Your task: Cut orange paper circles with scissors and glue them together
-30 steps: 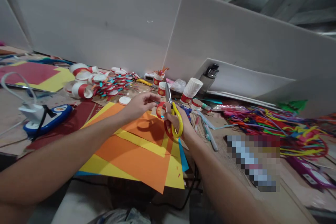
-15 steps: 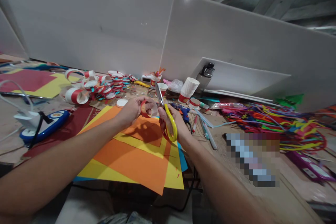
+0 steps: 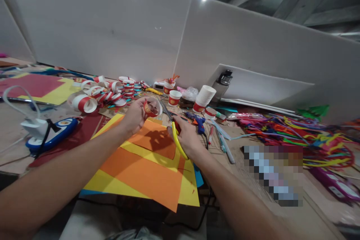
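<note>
My left hand (image 3: 134,115) is closed on a red and white ring cut from a paper cup (image 3: 152,109), holding it above the paper sheets. To its right, my right hand (image 3: 188,135) grips scissors with yellow handles (image 3: 179,142). The blades point up and left, close to the ring's right edge; whether they touch it I cannot tell. Beneath both hands lie orange sheets (image 3: 146,168) and a yellow sheet (image 3: 118,185). A red paper cup (image 3: 174,98) stands just beyond the scissors.
Cut cup rings (image 3: 84,103) are heaped at the back left. Stacked paper cups (image 3: 205,97) and a dark bottle (image 3: 221,87) stand near the wall. A blue glue gun (image 3: 200,123) lies right of my hand, with colourful pipe cleaners (image 3: 303,131) farther right. A white charger (image 3: 35,127) is left.
The ring has tilted and moved slightly left and up with my left hand. The scissors have turned, their tips now leaning more to the left and lower. The view has shifted slightly.
</note>
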